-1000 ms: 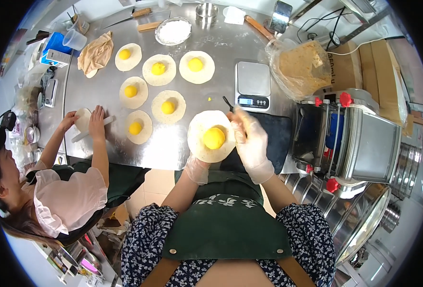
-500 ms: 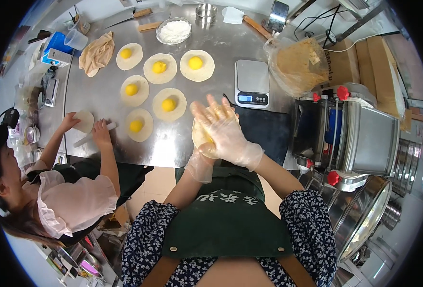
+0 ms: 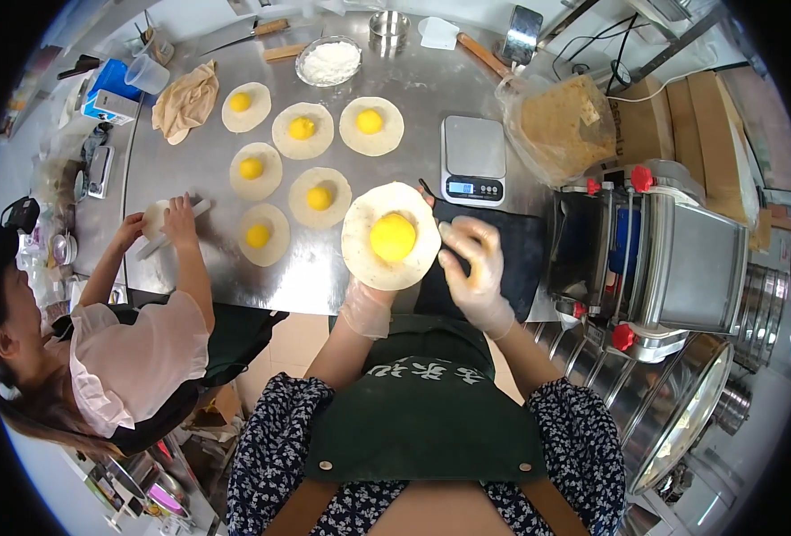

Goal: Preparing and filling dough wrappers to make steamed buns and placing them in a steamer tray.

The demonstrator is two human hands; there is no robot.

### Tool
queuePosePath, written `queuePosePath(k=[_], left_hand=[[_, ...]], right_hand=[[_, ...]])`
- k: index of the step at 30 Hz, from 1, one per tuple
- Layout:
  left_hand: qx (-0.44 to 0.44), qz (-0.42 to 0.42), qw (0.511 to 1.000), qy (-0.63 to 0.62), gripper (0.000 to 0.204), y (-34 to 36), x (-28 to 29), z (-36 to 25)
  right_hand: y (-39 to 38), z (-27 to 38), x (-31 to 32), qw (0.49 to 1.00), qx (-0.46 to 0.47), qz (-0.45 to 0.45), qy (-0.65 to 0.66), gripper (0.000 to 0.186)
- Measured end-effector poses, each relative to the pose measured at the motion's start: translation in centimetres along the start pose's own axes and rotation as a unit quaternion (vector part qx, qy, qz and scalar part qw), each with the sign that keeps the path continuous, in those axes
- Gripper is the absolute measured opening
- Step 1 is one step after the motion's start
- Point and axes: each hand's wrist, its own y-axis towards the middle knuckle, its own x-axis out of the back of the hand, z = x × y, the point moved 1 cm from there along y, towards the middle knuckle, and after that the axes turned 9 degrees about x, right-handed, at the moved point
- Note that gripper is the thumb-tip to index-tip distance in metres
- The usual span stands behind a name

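Observation:
My left hand, in a clear glove, holds a round dough disc from underneath, its fingers mostly hidden by it; a yellow ball sits on the middle of the disc. My gloved right hand is beside the disc's right edge, fingers bent but apart, holding nothing. Beyond lie several dough rounds with yellow balls on them, on the steel table. A dark mat lies behind my right hand, near a digital scale.
At left a co-worker works a dough piece with a white rolling pin. Farther back lie a cloth, flour bowl, knife and phone. At right are a bag and a steel machine.
Half a second ago my right hand lay spread over the disc; it has moved off to the right, uncovering the yellow ball. The co-worker's hands have shifted slightly.

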Motion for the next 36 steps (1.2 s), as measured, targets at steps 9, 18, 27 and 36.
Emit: queuePosePath(k=[9, 18, 27, 36], left_hand=[[0.087, 0.151, 0.979, -0.109, 0.065, -0.4, -1.9, 0.9], [-0.058, 0.111, 0.991, -0.054, 0.067, -1.3, -1.8, 1.6], [-0.124, 0.022, 0.933, 0.336, 0.040, -3.1, -4.9, 0.5], [-0.037, 0.036, 0.999, 0.003, 0.059, -3.5, -4.5, 1.5]], right_hand=[[-0.9, 1.3, -1.2, 0.996, 0.026, -0.085, -0.005, 0.033], [0.8, 3.7, -0.9, 0.990, -0.065, -0.097, 0.081, 0.027], [2.7, 5.1, 0.9, 0.990, -0.097, -0.028, 0.096, 0.033], [2.6, 6.0, 0.9, 0.982, -0.142, -0.041, 0.117, 0.031]])
